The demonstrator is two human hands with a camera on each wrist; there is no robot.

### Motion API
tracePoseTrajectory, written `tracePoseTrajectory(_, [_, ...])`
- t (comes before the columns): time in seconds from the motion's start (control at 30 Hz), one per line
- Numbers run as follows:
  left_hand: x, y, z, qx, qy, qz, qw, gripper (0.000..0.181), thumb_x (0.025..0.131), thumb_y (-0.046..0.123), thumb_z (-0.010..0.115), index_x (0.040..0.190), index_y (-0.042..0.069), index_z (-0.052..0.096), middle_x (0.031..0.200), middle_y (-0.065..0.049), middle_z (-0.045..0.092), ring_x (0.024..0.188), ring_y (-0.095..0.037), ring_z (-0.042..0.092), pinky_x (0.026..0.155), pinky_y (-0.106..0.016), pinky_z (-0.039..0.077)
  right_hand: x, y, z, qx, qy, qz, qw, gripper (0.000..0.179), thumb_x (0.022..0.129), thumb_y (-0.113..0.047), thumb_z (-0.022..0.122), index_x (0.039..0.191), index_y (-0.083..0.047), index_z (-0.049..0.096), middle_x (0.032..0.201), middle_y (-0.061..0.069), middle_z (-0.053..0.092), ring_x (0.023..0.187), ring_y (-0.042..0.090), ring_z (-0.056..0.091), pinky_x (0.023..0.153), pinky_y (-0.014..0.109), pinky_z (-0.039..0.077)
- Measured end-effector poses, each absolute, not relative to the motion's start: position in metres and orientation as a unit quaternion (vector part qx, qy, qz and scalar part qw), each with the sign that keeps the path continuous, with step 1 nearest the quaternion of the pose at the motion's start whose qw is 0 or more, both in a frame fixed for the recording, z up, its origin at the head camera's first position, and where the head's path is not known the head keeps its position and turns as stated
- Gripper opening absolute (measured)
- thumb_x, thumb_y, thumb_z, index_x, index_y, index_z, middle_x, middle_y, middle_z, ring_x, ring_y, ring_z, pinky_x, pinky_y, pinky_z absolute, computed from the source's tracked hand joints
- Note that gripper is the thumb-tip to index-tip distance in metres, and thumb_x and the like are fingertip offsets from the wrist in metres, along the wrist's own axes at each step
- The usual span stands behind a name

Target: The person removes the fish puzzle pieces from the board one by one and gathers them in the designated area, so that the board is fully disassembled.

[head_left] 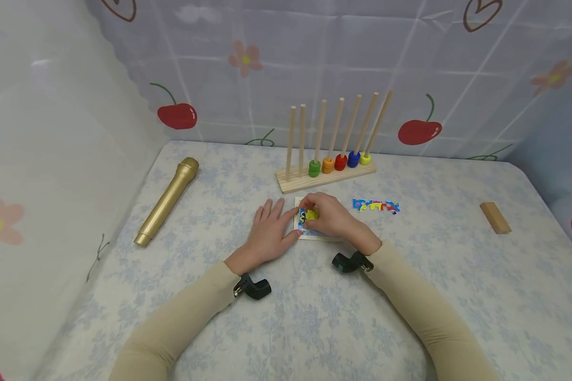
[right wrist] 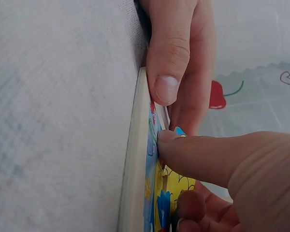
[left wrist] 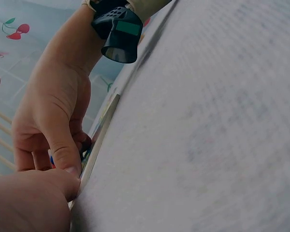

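A small picture puzzle board with a pale wooden frame (head_left: 321, 239) lies on the table between both hands. My left hand (head_left: 269, 233) rests at the board's left side, fingers spread and fairly straight, the thumb on its edge. Over the board, my right hand (head_left: 331, 216) has its thumb and fingertips curled round a yellow and blue puzzle piece (right wrist: 180, 182). In the right wrist view that piece stands tilted up from the blue printed picture (right wrist: 150, 145). The right hand covers much of the board. To its right lie several joined puzzle pieces (head_left: 375, 206).
Behind the board stands a wooden peg rack (head_left: 295, 185) with tall rods and coloured beads. At the left lies a gold microphone (head_left: 167, 203). A wooden block (head_left: 495, 217) lies far right. A patterned curtain (head_left: 314, 63) closes the back.
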State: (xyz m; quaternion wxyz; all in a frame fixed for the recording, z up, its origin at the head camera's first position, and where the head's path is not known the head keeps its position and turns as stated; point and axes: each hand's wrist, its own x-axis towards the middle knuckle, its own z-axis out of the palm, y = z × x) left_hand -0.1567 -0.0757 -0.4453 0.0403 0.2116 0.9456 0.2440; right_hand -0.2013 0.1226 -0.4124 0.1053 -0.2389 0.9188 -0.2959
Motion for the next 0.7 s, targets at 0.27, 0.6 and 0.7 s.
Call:
tracePoseTrajectory(0.27, [-0.1579, -0.0761, -0.4474, 0.212, 0.946, 0.243, 0.038, 0.057, 0.103, 0.042, 0.054, 0.155, 0.019, 0.046, 0.166, -0.024, 0.027, 0.156, -0.051, 0.012, 0.123, -0.066, 0.014, -0.2031, 0.1237, -0.4147, -0.254, 0.914, -0.298, 0.104, 0.029, 0.084, -0.007, 0.082, 0.11, -0.008, 0.069, 0.097, 0.01, 0.068, 0.086, 0.023, 0.059, 0.08, 0.038, 0.05])
tracePoseTrajectory(0.6, [-0.1573, -0.0758, -0.4469, 0.213, 0.944, 0.249, 0.036, 0.057, 0.103, 0.042, 0.055, 0.153, 0.017, 0.048, 0.166, -0.025, 0.027, 0.155, -0.052, 0.013, 0.123, -0.066, 0.014, -0.2018, 0.1282, -0.4131, -0.263, 0.903, -0.319, 0.116, 0.022, 0.091, -0.005, 0.072, 0.112, -0.007, 0.068, 0.1, 0.012, 0.071, 0.08, 0.021, 0.058, 0.077, 0.034, 0.05])
tracePoseTrajectory(0.7, [-0.1567, -0.0757, -0.447, 0.212, 0.944, 0.249, 0.035, 0.056, 0.103, 0.041, 0.055, 0.153, 0.016, 0.049, 0.166, -0.025, 0.027, 0.155, -0.051, 0.013, 0.123, -0.066, 0.014, -0.2033, 0.1292, -0.4136, -0.267, 0.899, -0.327, 0.118, 0.02, 0.092, -0.005, 0.069, 0.112, -0.007, 0.069, 0.099, 0.012, 0.071, 0.079, 0.02, 0.058, 0.077, 0.032, 0.05])
